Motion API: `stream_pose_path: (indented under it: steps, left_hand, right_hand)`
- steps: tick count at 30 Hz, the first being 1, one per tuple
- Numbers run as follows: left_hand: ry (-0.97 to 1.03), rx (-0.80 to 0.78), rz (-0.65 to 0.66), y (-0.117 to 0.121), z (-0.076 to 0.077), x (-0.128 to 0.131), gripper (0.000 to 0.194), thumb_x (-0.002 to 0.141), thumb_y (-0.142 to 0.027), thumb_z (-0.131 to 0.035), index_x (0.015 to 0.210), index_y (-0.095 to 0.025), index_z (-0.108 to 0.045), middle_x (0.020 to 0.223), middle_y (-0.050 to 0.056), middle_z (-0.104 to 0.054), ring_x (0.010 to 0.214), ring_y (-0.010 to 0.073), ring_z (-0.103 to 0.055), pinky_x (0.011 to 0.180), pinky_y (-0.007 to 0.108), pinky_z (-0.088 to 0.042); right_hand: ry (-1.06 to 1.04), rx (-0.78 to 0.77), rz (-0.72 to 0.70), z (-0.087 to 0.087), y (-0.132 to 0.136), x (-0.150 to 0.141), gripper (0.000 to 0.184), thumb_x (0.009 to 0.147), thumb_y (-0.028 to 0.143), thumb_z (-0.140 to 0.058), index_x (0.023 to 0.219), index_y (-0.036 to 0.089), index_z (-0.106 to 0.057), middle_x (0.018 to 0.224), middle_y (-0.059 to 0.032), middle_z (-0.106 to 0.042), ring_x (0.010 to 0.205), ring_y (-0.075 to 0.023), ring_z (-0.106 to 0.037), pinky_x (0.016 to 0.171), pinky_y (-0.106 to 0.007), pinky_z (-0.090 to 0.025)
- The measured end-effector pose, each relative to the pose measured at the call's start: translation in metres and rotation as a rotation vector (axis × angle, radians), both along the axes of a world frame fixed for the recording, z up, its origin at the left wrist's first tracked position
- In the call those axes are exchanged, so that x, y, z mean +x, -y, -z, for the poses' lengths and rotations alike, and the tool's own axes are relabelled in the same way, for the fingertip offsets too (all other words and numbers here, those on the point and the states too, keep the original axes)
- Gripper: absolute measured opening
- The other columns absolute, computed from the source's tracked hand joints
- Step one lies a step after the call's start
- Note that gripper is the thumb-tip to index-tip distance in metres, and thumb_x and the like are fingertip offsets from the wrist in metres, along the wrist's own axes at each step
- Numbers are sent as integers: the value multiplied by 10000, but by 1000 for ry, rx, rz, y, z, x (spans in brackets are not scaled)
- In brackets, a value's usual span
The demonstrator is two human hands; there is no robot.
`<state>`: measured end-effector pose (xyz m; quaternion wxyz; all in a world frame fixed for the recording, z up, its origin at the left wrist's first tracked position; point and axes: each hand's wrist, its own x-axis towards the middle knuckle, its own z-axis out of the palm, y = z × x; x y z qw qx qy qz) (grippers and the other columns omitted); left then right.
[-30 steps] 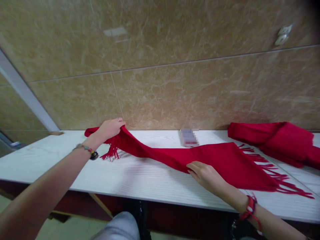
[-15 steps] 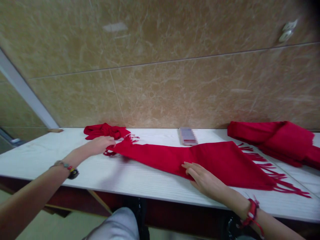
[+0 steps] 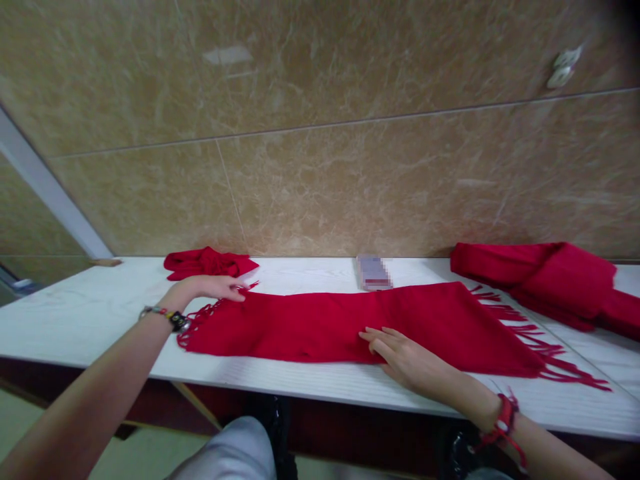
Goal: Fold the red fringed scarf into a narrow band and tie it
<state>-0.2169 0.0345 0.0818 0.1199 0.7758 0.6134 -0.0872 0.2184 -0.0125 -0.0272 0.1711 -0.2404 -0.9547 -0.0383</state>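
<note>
A long red fringed scarf (image 3: pixel 320 323) lies spread flat along the white table (image 3: pixel 80 313). My left hand (image 3: pixel 207 288) rests at the scarf's left fringed end with its fingers stretched out flat, holding nothing. My right hand (image 3: pixel 400 353) lies open on the scarf's near edge around its middle, fingers extended and pressing the cloth. The scarf's right fringe (image 3: pixel 545 350) trails toward the table's right side.
A small bunched red cloth (image 3: pixel 207 262) sits by the wall at the back left. Another folded red scarf (image 3: pixel 545 280) lies at the back right. A small blurred box (image 3: pixel 373 272) stands against the marble wall. The table's front edge runs just below my hands.
My left hand brought the scarf's left end down from the back wall and laid it flat, then let go. The scarf now lies straight. My right hand stayed on the near edge.
</note>
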Motion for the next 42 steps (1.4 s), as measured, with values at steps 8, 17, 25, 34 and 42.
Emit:
stream_pose_path:
  steps: [8,17,25,34,42]
  left_hand:
    - [-27,177,-24,-39,46,3,158,713,-213,-563,841,-148,-630,835,36,-652,768,161,-580,722,229,-436]
    - [-22,533,-124,-11,54,15,323,885,-197,-312,1026,-120,-592,1098,133,-545,1069,220,-483,931,340,-354]
    - [20,120,115,24,78,37,529,899,-509,-291,1390,-328,-212,1481,32,-170,1350,235,-119,1059,459,-145]
    - [-5,318,373,31,69,114,429,940,-313,-271,1363,-257,-315,1483,32,-161,1356,179,-95,1079,346,-148]
    - [-13,239,214,11,67,145,410,929,-320,-301,1298,-181,-414,1360,138,-389,1245,247,-366,992,400,-314]
  right_hand:
    - [-15,-124,45,3,0,1,284,728,23,-451,957,157,-551,1248,-118,-535,1181,-250,-460,970,-452,-400]
    - [27,-120,66,-1,2,0,263,766,49,-437,966,158,-568,1249,-118,-534,1174,-261,-466,965,-469,-401]
    - [-7,-110,41,0,1,1,253,762,51,-442,955,160,-564,1248,-118,-535,1177,-242,-464,977,-452,-387]
    - [-17,-32,28,2,1,-1,266,772,61,-440,986,146,-573,1220,-146,-548,1159,-253,-479,962,-457,-395]
    - [-12,-40,38,-5,5,-1,250,760,57,-447,960,156,-558,1210,-123,-558,1161,-239,-476,965,-439,-398]
